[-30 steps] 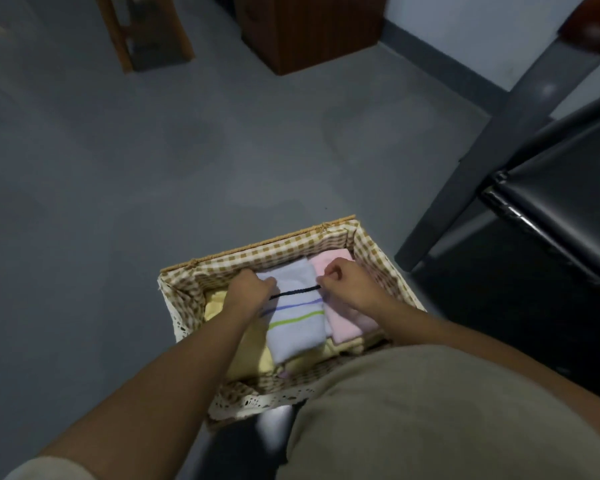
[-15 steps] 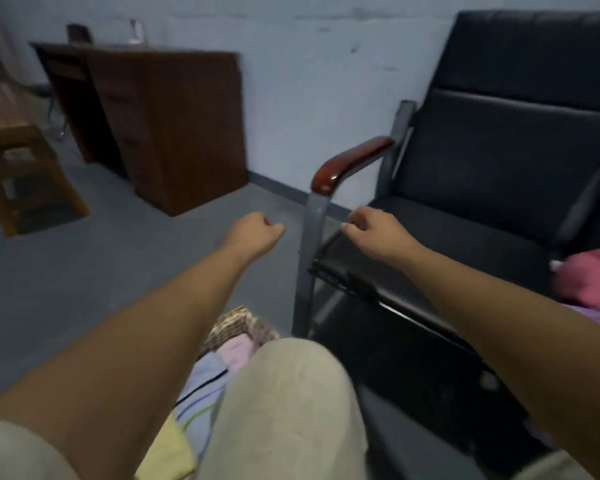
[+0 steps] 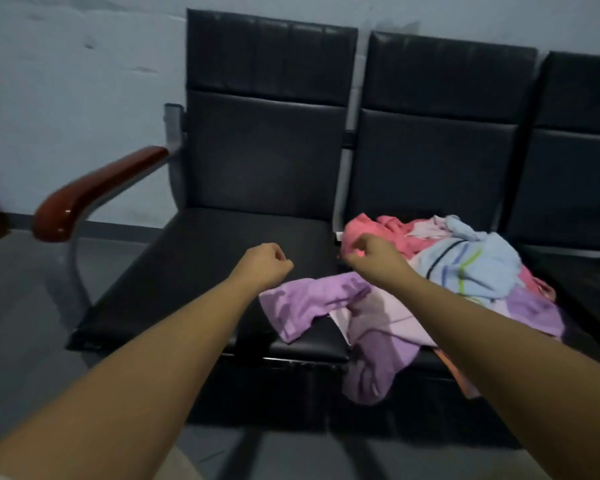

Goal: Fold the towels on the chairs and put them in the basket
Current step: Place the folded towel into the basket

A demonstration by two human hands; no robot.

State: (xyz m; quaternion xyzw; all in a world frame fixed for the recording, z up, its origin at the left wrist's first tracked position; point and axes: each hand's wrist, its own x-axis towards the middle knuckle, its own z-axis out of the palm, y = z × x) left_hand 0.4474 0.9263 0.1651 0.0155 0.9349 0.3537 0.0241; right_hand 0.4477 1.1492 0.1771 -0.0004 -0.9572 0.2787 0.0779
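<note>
A heap of unfolded towels lies on the middle black chair seat: a pink towel [image 3: 368,226] at the back left, a light blue striped towel [image 3: 471,261] on top, and a purple towel [image 3: 305,303] that spills onto the left seat [image 3: 205,271]. A lilac towel [image 3: 378,344] hangs over the front edge. My left hand [image 3: 265,266] hovers over the left seat, its fingers curled and holding nothing. My right hand [image 3: 371,258] is curled too, just in front of the pink towel's edge, with no cloth visibly in its fingers. The basket is out of view.
Three black padded chairs stand joined in a row against a pale wall. A brown wooden armrest [image 3: 94,195] juts out at the left end. The third seat [image 3: 586,271] at the right is dark and bare. Grey floor lies to the left.
Both hands have left the folded striped towel in the basket and risen towards the chairs. The view has swung up and to the right, from the basket to the towel heap.
</note>
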